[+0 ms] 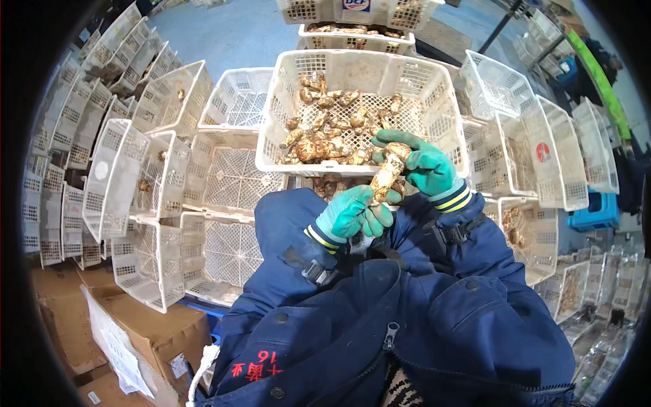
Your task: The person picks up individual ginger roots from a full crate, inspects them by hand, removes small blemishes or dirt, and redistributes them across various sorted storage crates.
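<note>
A long, thick-stemmed mushroom [385, 179], whitish with brown patches, is held between my two gloved hands in front of the near rim of a white plastic crate [413, 81]. My right hand [430, 168], in a green glove, closes round its upper part from the right. At its lower end the fingers of my left hand [346, 214] are closed on the stem, partly hidden by the glove. Inside the crate lie several more brown-and-white mushrooms [317, 146], mostly heaped at the left and near side. More mushrooms [330, 186] show beneath the crate's near edge.
White mesh crates [234, 169] stand close on the left, some with single mushrooms. Other crates [498, 149] line the right, beside a blue container [595, 210]. Stacked crates [359, 41] stand beyond the main one. Cardboard boxes [152, 325] sit at lower left, clear plastic boxes [603, 339] at lower right.
</note>
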`<state>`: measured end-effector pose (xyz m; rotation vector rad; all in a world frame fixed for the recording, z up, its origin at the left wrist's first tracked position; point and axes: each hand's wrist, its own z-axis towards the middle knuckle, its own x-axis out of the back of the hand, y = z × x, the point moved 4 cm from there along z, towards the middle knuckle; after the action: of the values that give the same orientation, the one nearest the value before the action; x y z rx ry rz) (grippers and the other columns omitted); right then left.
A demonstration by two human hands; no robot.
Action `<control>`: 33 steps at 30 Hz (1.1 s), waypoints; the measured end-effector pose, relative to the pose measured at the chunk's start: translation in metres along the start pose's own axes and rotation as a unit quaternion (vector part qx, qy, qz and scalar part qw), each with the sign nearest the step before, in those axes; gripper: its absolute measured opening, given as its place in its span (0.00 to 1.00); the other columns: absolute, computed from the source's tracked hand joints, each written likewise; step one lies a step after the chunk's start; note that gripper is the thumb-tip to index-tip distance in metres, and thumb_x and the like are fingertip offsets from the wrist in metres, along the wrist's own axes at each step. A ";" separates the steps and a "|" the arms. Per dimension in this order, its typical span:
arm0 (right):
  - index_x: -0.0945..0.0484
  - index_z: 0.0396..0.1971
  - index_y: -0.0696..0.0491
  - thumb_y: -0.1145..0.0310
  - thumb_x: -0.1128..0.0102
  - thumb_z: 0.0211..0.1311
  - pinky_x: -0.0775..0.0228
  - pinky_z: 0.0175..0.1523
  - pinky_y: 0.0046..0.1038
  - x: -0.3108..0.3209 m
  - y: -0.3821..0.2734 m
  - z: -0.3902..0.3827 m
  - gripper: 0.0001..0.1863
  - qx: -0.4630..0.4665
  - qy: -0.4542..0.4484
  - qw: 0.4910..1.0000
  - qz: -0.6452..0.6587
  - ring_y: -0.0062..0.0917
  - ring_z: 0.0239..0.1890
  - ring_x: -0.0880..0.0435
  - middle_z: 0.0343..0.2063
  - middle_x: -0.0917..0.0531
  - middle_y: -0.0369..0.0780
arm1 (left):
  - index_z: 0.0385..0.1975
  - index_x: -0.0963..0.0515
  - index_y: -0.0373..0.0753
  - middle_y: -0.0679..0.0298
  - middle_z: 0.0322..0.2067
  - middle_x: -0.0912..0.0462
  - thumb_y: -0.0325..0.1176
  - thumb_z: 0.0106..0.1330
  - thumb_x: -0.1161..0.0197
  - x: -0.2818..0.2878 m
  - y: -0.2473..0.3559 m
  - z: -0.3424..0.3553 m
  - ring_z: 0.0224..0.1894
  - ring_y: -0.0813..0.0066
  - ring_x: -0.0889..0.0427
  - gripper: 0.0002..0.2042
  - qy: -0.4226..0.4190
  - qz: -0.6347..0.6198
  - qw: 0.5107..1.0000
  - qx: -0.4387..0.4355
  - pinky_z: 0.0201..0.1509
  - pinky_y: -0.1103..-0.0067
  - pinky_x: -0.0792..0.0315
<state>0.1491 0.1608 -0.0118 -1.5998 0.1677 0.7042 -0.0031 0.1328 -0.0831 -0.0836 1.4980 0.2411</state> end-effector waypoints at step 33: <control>0.29 0.47 0.49 0.44 0.42 0.52 0.35 0.56 0.43 0.313 0.017 -0.360 0.29 0.184 0.660 0.693 0.225 0.45 0.54 0.31 0.52 0.27 0.46 | 0.41 0.25 0.40 0.58 0.36 0.21 0.37 0.67 0.57 -0.003 -0.008 0.007 0.34 0.64 0.21 0.13 0.119 0.844 0.516 -0.087 0.40 0.77 0.28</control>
<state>0.5124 -0.0897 -0.1932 -1.3699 1.6950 -0.2937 0.0058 0.1262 -0.0807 1.3366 1.2844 2.0227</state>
